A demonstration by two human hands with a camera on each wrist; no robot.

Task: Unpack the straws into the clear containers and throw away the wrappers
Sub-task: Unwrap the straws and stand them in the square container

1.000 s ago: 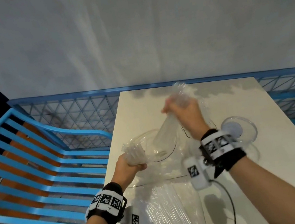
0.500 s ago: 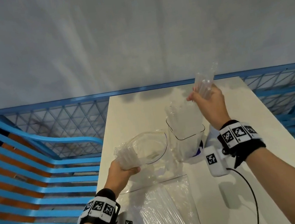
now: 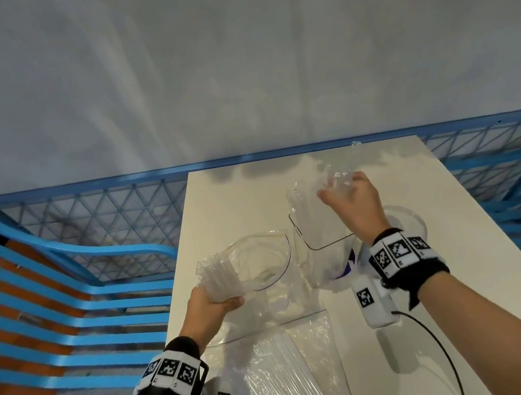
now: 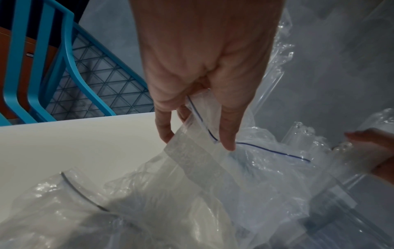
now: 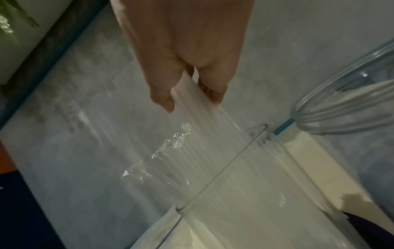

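At the left of the white worktop [image 3: 227,196], the left hand [image 3: 210,305] grips the neck of a clear zip bag [image 3: 247,269], its fingers [image 4: 228,134] curled and pinching the plastic beside the blue seal line, so the mouth gapes toward the middle of the worktop with more clear straws showing inside the bunched plastic. Nearer the person, another clear wrapper [image 3: 284,377] lies flat. To the right, a tall clear container [image 3: 320,239] stands upright and already holds straws. Above its rim the right hand [image 3: 354,201] pinches a bundle of clear straws [image 5: 202,134] between thumb and fingers, the lower ends angled into the opening. Just right of the container sits a round clear lid or dish [image 3: 406,223]; which it is cannot be told.

The step looks like feeding this bundle in. Done well, the bundle would be brought nearly upright over the middle of the opening, its ends clear of the rim, and lowered before the pinch loosens, so no straw catches or spills. The left hand would keep the bag's mouth wide for the next handful.
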